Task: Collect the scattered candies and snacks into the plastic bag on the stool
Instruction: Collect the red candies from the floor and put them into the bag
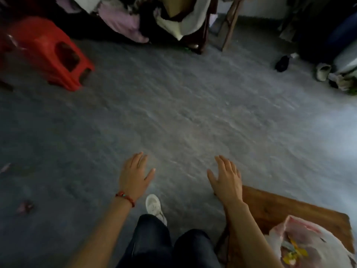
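Grey concrete floor [193, 113] filled most of my view, motion-blurred. I had both arms stretched forward and down, palms facing the floor. Left hand [134, 177]: fingers straight and close together, thumb splayed out to the right, holding nothing. Red bead bracelet [125, 198] on that wrist. Right hand [227, 180]: fingers straight, slightly fanned, thumb out to the left, also holding nothing. Neither hand touched anything I could make out.

Plastic bag [309, 246] sat near right, on the brown wooden stool [280, 207], behind and to the right of my right hand, close beside the right forearm and well apart from the fingertips. Bag was whitish-pink, translucent, crumpled, mouth open; yellow wrappers showed inside, too blurred to identify.

Two small pinkish bits lay on the floor at the left: one [26, 206] near left, another [4, 168] at the left edge. Could be candies; blur prevented a call. Both well apart from the left hand.

Red plastic stool [48, 53] stood far left. Heaped clothes [135, 18] far centre. My white shoe [154, 206] and dark trousers [154, 242] showed between the arms.
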`<action>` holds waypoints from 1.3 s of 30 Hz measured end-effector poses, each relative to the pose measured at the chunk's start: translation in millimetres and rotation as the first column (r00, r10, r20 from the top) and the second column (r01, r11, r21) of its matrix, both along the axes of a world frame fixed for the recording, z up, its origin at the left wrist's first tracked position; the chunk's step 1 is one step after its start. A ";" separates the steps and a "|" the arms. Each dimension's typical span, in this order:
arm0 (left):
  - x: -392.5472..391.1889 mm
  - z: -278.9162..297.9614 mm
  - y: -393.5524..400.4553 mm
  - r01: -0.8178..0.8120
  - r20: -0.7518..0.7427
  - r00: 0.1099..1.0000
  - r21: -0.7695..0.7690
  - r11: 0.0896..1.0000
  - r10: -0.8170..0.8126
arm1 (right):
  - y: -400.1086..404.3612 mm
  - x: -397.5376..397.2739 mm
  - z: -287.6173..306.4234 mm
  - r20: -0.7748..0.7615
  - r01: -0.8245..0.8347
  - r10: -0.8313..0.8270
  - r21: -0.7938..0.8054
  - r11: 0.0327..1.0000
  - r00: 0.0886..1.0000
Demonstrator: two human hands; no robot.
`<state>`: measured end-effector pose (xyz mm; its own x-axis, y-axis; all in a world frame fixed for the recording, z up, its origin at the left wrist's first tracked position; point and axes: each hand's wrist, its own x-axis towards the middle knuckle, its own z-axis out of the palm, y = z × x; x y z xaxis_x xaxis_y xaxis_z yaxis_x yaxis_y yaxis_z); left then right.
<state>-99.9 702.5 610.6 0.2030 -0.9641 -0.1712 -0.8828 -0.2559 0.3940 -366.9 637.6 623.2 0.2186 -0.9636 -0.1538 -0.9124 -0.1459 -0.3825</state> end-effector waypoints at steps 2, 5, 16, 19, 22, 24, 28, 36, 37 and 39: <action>36.7 0.3 3.0 -0.059 0.011 0.998 0.002 0.998 0.059 | -16.3 41.3 -0.8 0.015 -0.075 0.075 0.007 0.997 0.997; 93.0 1.0 4.9 -0.171 0.021 0.985 -0.012 0.985 0.171 | -38.9 107.3 -0.9 0.033 -0.194 0.194 -0.010 0.981 0.980; 247.0 12.5 38.4 -0.567 0.051 0.820 -0.063 0.821 0.570 | -98.0 323.2 12.1 0.071 -0.574 0.574 -0.036 0.818 0.815; 268.3 11.6 47.3 -0.659 0.062 0.747 -0.061 0.750 0.662 | -112.7 369.7 12.1 0.083 -0.656 0.656 -0.030 0.754 0.750; 289.2 8.6 48.6 -0.743 0.059 0.664 -0.058 0.667 0.745 | -131.9 415.7 8.3 0.093 -0.735 0.732 -0.015 0.678 0.675; 304.0 9.0 43.6 -0.792 0.062 0.604 -0.059 0.607 0.794 | -148.1 447.2 7.0 0.097 -0.777 0.774 -0.007 0.630 0.626; 327.7 18.3 29.1 -0.866 0.068 0.489 -0.081 0.494 0.869 | -177.2 505.9 14.6 0.103 -0.849 0.845 -0.006 0.528 0.525; 372.7 26.0 24.6 -0.938 0.076 0.324 -0.103 0.330 0.943 | -192.3 617.5 23.6 0.112 -0.935 0.930 -0.012 0.354 0.350; 381.6 25.5 27.3 -0.945 0.078 0.307 -0.098 0.313 0.949 | -190.0 632.0 23.1 0.114 -0.944 0.938 -0.013 0.330 0.326; 402.6 23.3 34.4 -0.954 0.088 0.278 -0.093 0.286 0.956 | -184.8 662.0 21.4 0.099 -0.957 0.953 -0.013 0.289 0.286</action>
